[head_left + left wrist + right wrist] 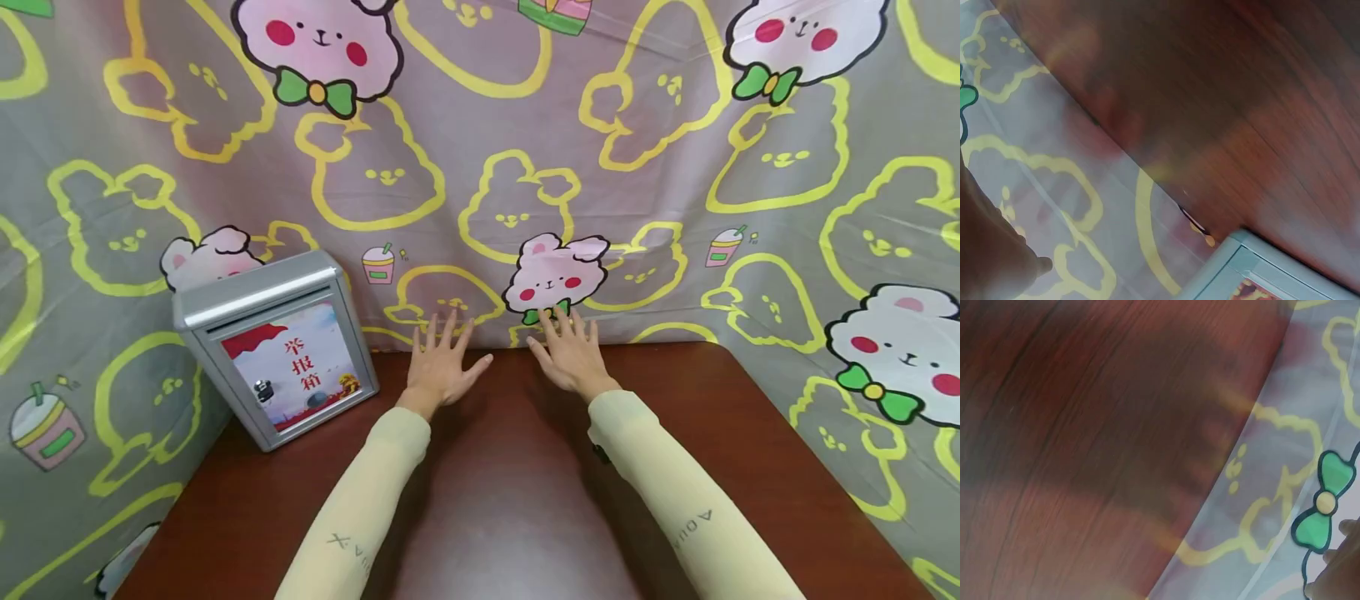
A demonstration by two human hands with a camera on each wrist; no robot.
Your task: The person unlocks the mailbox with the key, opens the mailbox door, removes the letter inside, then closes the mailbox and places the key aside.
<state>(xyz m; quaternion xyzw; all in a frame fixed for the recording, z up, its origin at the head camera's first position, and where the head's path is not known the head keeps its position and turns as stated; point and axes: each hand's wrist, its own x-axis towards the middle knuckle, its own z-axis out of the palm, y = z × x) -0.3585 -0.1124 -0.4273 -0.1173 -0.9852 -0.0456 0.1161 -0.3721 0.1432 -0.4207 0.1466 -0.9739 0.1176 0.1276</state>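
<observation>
Both hands stretch forward over the far part of a brown wooden table (517,500), holding nothing. My left hand (438,371) has its fingers straight and spread, to the right of a grey metal box (258,296) and apart from it. Level with it on the right, my right hand (572,358) also has straight, spread fingers. The box has a slot near its top, a lock and a front panel with red Chinese characters. In the left wrist view a box corner (1241,256) shows at the bottom. Only part of each hand appears in the wrist views.
Behind the table hangs a grey curtain (510,108) with yellow outlines and white bear-like faces. It also closes off the left and right sides. The box stands at the table's back left, turned at an angle.
</observation>
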